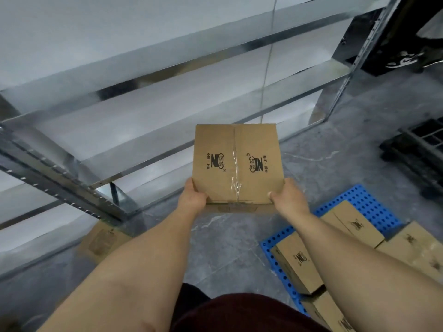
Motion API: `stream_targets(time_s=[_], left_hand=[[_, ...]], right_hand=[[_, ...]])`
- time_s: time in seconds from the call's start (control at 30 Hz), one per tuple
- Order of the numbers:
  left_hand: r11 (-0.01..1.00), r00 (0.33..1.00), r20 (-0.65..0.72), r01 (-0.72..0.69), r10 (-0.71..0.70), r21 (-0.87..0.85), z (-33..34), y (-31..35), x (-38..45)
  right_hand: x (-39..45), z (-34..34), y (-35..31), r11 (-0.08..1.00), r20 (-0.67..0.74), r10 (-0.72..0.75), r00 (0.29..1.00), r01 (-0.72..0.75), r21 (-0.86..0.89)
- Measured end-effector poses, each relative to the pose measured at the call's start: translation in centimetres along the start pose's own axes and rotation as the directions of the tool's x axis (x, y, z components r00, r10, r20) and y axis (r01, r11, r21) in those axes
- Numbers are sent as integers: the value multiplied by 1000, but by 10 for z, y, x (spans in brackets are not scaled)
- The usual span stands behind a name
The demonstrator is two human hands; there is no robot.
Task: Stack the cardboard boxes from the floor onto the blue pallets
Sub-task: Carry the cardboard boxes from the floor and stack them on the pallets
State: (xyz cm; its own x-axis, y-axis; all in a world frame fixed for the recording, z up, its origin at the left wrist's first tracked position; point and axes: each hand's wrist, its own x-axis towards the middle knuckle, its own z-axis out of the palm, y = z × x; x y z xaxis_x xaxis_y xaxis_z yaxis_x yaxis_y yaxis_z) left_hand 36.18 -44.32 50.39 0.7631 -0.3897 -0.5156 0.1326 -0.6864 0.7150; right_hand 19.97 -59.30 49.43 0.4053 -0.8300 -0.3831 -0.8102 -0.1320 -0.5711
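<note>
Forearms reach up from the bottom of the frame toward its centre. At lower right a blue pallet (366, 204) lies on the grey floor (227, 248), bearing several cardboard boxes (299, 264). Another box (103, 238) lies on the floor at lower left, beside the foot of a metal rack (143, 97). At centre, the left hand (193, 200) grasps the near left corner of a taped cardboard box (237, 164), while the right hand (286, 196) grasps its near right corner, thumb on top. That box is held in the air, clear of the pallet. The rack fills the upper left; a black pallet (417, 149) sits at the right edge.
</note>
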Motion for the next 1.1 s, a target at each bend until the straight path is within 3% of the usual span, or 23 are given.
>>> stream_targets(time_s=[0.43, 0.8, 1.1], left_hand=[[971, 971, 215, -150, 108, 188, 97, 89, 57], [879, 847, 491, -379, 203, 291, 168, 227, 172], [759, 722, 656, -548, 218, 351, 222, 311, 240]], right_hand=[[61, -50, 52, 949, -106, 282, 954, -261, 175], [161, -98, 30, 811, -228, 550, 804, -449, 374], [222, -113, 16, 681, -284, 699, 656, -492, 542]])
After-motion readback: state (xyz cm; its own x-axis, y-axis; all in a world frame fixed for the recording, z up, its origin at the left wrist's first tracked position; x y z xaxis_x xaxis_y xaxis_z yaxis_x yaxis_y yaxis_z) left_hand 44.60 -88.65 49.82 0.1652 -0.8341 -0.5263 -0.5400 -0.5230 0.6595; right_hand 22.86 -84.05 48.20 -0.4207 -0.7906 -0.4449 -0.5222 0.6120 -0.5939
